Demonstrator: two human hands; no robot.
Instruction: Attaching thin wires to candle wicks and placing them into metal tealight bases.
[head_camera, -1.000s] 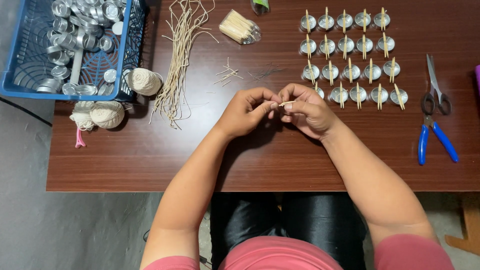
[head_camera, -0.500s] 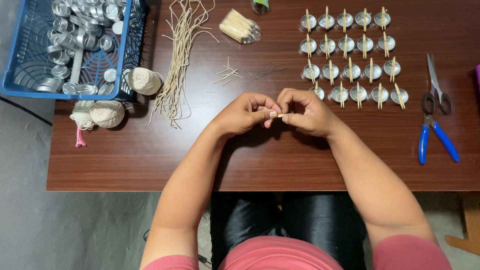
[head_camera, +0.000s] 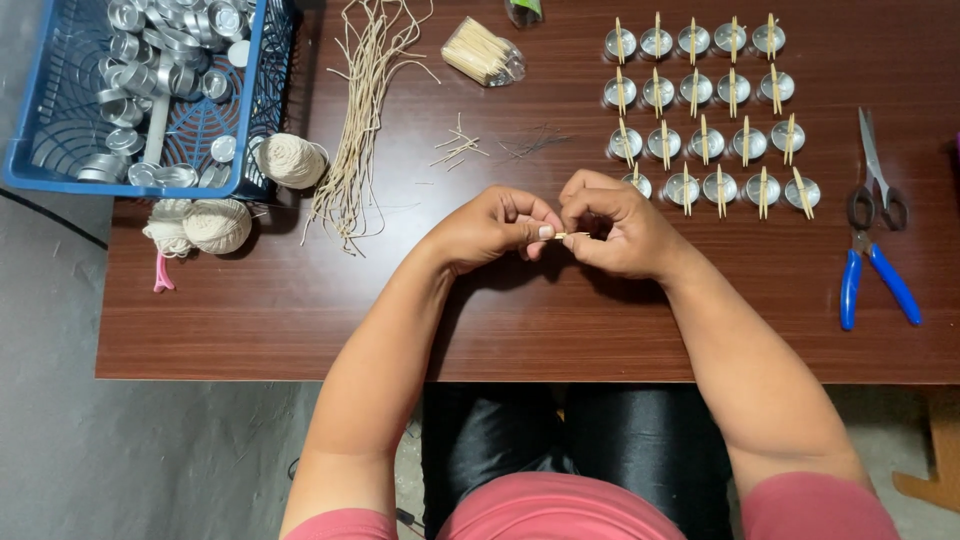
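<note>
Over the middle of the dark wooden table (head_camera: 300, 320), my left hand (head_camera: 495, 228) and my right hand (head_camera: 615, 225) meet fingertip to fingertip. Both pinch one small pale wooden stick (head_camera: 570, 235) that shows between them; whatever else sits inside my right fist is hidden. Just beyond my right hand stand rows of small round metal cups (head_camera: 700, 95), each with a thin stick laid across its top. A bundle of cut pale wicks (head_camera: 365, 110) lies to the left of my hands.
A blue plastic basket (head_camera: 35, 165) of metal cups fills the back left corner, with balls of cream string (head_camera: 215, 225) beside it. A clear pack of sticks (head_camera: 482, 52) and loose stick bits (head_camera: 455, 150) lie at the back. Scissors (head_camera: 875, 170) and blue-handled pliers (head_camera: 870, 275) rest at right.
My hands have closed tighter around the small stick and shifted slightly; less of it shows between the fingertips than a second ago. Everything on the table stays put.
</note>
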